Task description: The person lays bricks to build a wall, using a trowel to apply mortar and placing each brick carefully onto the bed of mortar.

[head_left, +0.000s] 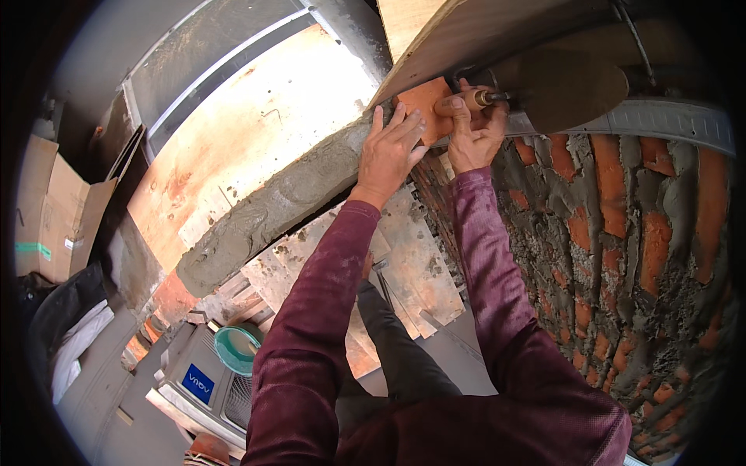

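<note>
We are pressing an orange brick point(423, 105) into the top course of a brick wall point(622, 233), right at the wall's upper end where it is meeting a slanted wooden board point(482, 31) overhead. The brick is sitting at the near end of a long grey mortar bed point(264, 217) that is running along the wall top toward the lower left.

Handling, as we are judging it: the brick is stiff, fairly heavy for one hand, rough and gritty, so unlikely to slip, though corners may chip if knocked. The best hold looks to be across its flat faces, fingers spread, clear of the wet joint. Only one face is showing; its long axis appears to be lying along the wall top, following the mortar bed, one end pointing toward the board. We cannot tell the hidden end.

Our left hand point(388, 151) is lying open and flat, fingers spread, fingertips resting on the brick's lower left edge. Our right hand point(474, 128) is closed around the wooden handle of a trowel point(559, 85), thumb against the brick's right edge; the blade is reaching right under the board.

Below, the wall face is showing rough mortar squeezed between orange bricks. Far below: stacked planks point(404, 264), a teal bucket point(237, 346), cardboard boxes point(54, 210) at the left.
</note>
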